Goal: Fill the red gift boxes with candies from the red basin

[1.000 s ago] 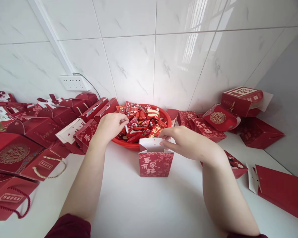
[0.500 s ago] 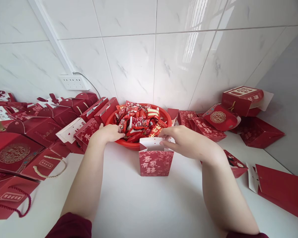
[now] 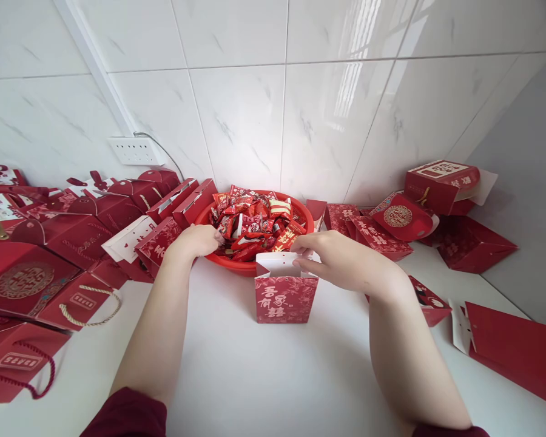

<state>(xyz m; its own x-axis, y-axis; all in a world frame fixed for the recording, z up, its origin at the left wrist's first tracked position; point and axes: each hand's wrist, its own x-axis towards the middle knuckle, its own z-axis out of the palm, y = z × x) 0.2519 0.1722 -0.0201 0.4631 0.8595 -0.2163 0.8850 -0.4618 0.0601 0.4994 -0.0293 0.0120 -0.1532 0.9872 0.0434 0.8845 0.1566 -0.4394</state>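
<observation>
— Since the frame half a second earlier, the left hand (image 3: 198, 241) has shifted slightly leftward, its fingertips more curled; the right hand (image 3: 330, 258) keeps its place. What does each hold?

— Left: bent fingers at the left side of the red plastic basket (image 3: 241, 267), beside the wrapped sweets (image 3: 249, 224); whether they grip one cannot be told. Right: partly closed, the raised back flap (image 3: 273, 260) lightly caught between thumb and fingers, presumably to steady the box (image 3: 283, 303).

— Why this arrangement?

— Box upright on the worktop (image 3: 255, 370), mouth upward, just in front of the basket: probably to keep both within easy reach.

— And the materials?

— Folded card, floral red outside, white within; glossy, crinkled wrappers heaped in a round basket with perforated walls; a smooth, pale worktop.
</observation>
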